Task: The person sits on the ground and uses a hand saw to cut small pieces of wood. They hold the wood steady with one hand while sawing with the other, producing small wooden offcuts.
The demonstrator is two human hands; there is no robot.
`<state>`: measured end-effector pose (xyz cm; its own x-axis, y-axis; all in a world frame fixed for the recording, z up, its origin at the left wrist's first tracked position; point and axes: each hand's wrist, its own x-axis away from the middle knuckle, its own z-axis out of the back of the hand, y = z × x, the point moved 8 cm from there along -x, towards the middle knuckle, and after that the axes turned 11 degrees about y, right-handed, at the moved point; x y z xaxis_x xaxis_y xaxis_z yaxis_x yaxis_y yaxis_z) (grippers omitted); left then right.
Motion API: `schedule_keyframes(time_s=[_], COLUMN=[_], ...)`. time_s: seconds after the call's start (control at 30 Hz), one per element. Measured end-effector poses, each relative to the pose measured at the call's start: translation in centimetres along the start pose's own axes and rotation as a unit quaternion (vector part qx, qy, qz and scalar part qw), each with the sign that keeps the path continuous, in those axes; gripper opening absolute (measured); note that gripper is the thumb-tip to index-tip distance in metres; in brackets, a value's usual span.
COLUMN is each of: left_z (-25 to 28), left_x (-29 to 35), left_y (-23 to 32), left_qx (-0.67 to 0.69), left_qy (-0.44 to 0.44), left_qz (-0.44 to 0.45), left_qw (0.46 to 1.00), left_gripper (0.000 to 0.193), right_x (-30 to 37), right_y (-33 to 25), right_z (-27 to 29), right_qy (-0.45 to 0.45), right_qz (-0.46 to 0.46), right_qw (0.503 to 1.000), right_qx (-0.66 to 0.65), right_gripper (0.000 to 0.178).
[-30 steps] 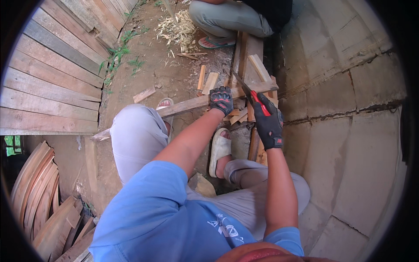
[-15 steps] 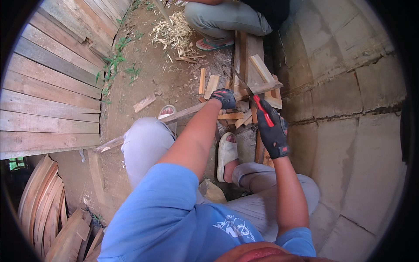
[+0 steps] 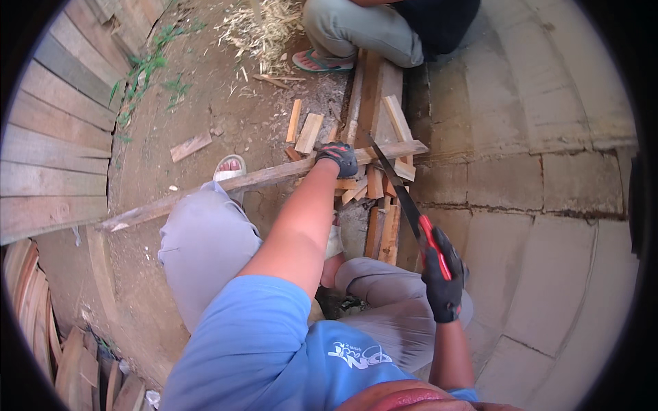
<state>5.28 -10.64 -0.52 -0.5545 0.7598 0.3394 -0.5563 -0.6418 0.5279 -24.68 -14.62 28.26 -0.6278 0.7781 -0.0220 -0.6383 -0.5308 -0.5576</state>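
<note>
A long, narrow wooden board [image 3: 257, 179] slants across in front of me, from low on the left past my knee to the pile of wood on the right. My left hand [image 3: 338, 159], in a black and red glove, is closed over the board near its right end. In my right hand [image 3: 444, 277], also gloved, I grip the red handle of a handsaw [image 3: 406, 198]. Its dark blade points up and to the left and crosses the board to the right of my left hand. Whether the teeth touch the wood cannot be made out.
Short wood offcuts [image 3: 310, 133] lie around and under the board. A thick timber [image 3: 370, 92] runs away toward a crouching person [image 3: 367, 31]. Shavings [image 3: 264, 31] cover the ground beyond. A block wall [image 3: 507, 178] stands right, plank siding [image 3: 58, 151] left, stacked wood [image 3: 27, 291] lower left.
My right hand has drawn back toward me with the saw, so more blade shows on the near side of the board. My left hand keeps its hold. The view has shifted somewhat.
</note>
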Motion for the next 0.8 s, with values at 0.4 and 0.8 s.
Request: schedule_keyframes(time_s=[0.4,0.8], left_z=[-0.4,-0.4], left_x=[-0.3,-0.2], left_y=[0.3,-0.6], left_qx=[-0.002,-0.007], left_qy=[-0.003,0.074], left_qz=[0.006,0.025], left_qw=[1.000,0.997], left_gripper=[0.047,0.048], right_x=[-12.7,-14.1], right_y=[-2.4,2.6], right_z=[-11.0,-17.2], right_qy=[0.031,0.078], right_qz=[0.120,0.072], right_qw=[0.990,0.980], right_qx=[-0.061,-0.170], right_gripper=[0.037,0.037])
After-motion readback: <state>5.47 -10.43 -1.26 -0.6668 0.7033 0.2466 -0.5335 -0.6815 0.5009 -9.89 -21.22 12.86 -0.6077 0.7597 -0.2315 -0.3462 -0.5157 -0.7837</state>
